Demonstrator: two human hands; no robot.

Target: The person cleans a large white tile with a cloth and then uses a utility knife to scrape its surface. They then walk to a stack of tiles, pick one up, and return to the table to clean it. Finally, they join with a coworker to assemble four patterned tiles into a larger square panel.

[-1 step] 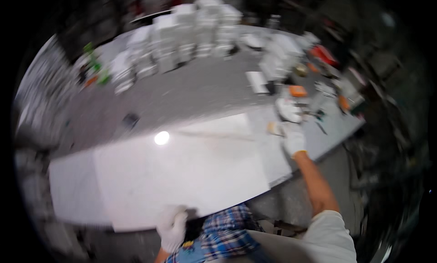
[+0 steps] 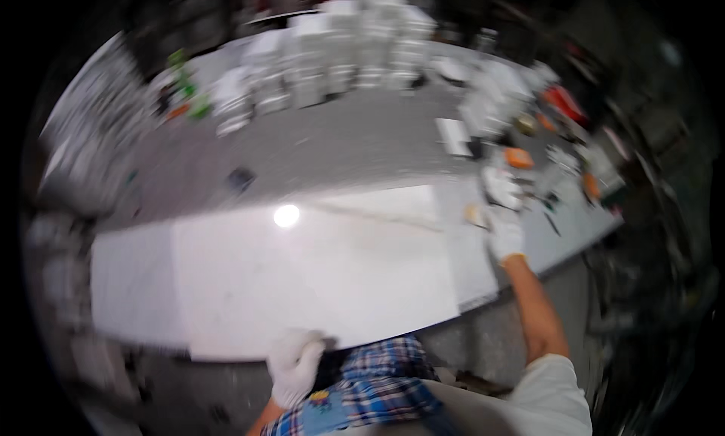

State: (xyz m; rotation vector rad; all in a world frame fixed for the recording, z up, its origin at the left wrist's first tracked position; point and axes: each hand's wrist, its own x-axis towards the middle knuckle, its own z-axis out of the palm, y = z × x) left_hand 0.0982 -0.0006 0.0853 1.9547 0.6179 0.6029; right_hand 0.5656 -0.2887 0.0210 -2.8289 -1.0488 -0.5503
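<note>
- The white sheet (image 2: pixel 317 285) is lying flat along the near side of the table (image 2: pixel 332 153), and it could be skidding if the left hand (image 2: pixel 296 368) were pushing hard on its front edge
- That left hand is resting at the edge with its fingers curling inward; I cannot tell whether they are pinching the sheet
- The right hand (image 2: pixel 504 231) is lying at the far right, with the tan block (image 2: pixel 474 215) just beside its fingers (blur is hiding the contact, so I cannot tell whether they are pressing on it); a loose hold could be letting it slip
- A thin dark tool (image 2: pixel 553 223) is lying near that hand, and a careless sweep could be knocking it away
- The white stacks (image 2: pixel 310 58) are standing at uneven heights, so a bump to the table could be toppling them
- The sheet is throwing back a round glare, looking smooth and glossy, with a faint brownish streak (image 2: pixel 377 218)
- The grey board (image 2: pixel 474 262) beside it is looking duller; the boxy orange packet (image 2: pixel 519 158) is sitting beyond
</note>
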